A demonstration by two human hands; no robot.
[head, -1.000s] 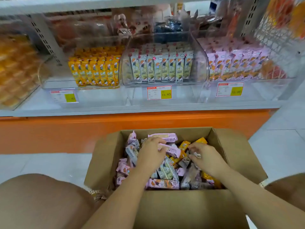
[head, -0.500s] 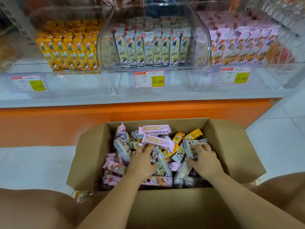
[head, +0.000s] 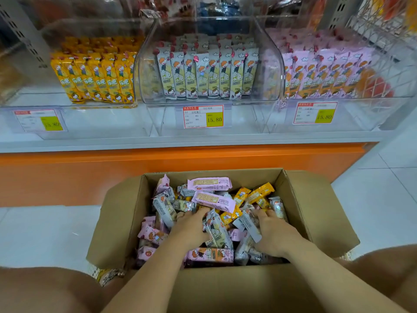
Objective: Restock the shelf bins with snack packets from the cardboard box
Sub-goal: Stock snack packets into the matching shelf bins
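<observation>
While both hands are dug into the cardboard box point(head: 295, 199) | grey packet point(head: 217, 231) is wedged between them, long axis pointed shelfward, pressed against left hand point(head: 191, 229), right hand point(head: 277, 236) a bit further | grip can't be told for either | middle bin point(head: 146, 86) is matched

3 clear bins point(head: 270, 64), 3 price tags point(head: 203, 116), 1 cardboard box point(head: 316, 211). 2 hands: left hand point(head: 191, 229), right hand point(head: 275, 233). Loose packets point(head: 212, 201) in 3 colours, too piled to count.

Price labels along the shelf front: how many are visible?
3. Left label below the yellow packets, middle label below the cream packets, right label below the pink packets. Others may lie outside the frame.
</observation>
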